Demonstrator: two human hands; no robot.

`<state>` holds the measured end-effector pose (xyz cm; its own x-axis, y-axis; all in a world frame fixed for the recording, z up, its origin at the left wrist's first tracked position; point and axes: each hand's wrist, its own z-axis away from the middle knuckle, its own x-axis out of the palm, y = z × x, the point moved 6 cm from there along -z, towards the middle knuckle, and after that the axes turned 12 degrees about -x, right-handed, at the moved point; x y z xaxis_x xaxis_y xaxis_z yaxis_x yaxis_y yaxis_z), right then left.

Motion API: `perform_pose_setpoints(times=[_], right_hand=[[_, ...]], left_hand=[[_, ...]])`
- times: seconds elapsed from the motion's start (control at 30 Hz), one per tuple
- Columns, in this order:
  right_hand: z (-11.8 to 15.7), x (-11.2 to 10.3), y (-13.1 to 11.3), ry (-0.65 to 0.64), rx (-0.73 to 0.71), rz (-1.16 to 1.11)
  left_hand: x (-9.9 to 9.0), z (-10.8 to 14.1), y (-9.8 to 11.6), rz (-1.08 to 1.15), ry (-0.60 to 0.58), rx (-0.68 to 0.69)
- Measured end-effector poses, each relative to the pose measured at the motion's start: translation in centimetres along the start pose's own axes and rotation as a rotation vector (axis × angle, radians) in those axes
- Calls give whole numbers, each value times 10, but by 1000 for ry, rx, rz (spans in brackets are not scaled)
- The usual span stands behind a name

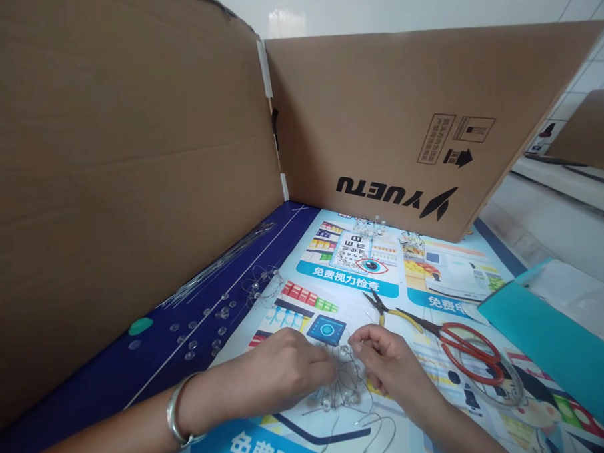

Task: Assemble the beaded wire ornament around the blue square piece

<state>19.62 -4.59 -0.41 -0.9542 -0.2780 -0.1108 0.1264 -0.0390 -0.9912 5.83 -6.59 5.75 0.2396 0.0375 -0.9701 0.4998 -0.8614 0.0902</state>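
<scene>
A loose ring of thin silvery wire and clear beads (344, 382) lies low between my hands, its wire ends sticking out over the printed sheet. My left hand (288, 367), with a bangle on the wrist, is closed at the left side of this beaded wire piece; the fingertips are partly hidden. At its upper right, my right hand (389, 359) pinches a thin wire between thumb and forefinger. A few bent wire pieces (382, 434) rest just below.
Yellow-handled pliers (382, 309) and red-handled scissors (469, 354) lie beyond my right hand, by a clear coil (515, 389). Loose beads (222, 312) and straight wires (215, 266) sit at left. Cardboard panels (386, 123) stand behind; a teal folder (552, 337) is at right.
</scene>
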Motion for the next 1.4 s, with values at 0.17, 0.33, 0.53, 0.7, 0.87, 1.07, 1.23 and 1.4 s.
perform_pose_setpoints(times=[0.17,0.33,0.53,0.7,0.87,1.07,1.23,1.4], right_hand=[[0,0,-8,-15,-36,55],[0,0,-6,-20,-89,98],[0,2,-3,-15,-127,108],[-1,0,-8,14,-150,135],[-1,0,-5,-7,-111,83],[0,-4,-1,3,-19,-14],[0,-6,-1,7,-14,-27],[-1,-8,-1,30,-41,-56]], left_hand=[[-1,-1,-3,89,-42,-49],[1,-2,-16,469,-37,-161],[14,-2,-28,711,-113,-242],[12,-1,-31,615,51,-269],[11,-1,-30,549,137,-265],[11,-1,-34,613,161,-327],[10,-1,-33,633,168,-309],[9,-1,-31,606,171,-279]])
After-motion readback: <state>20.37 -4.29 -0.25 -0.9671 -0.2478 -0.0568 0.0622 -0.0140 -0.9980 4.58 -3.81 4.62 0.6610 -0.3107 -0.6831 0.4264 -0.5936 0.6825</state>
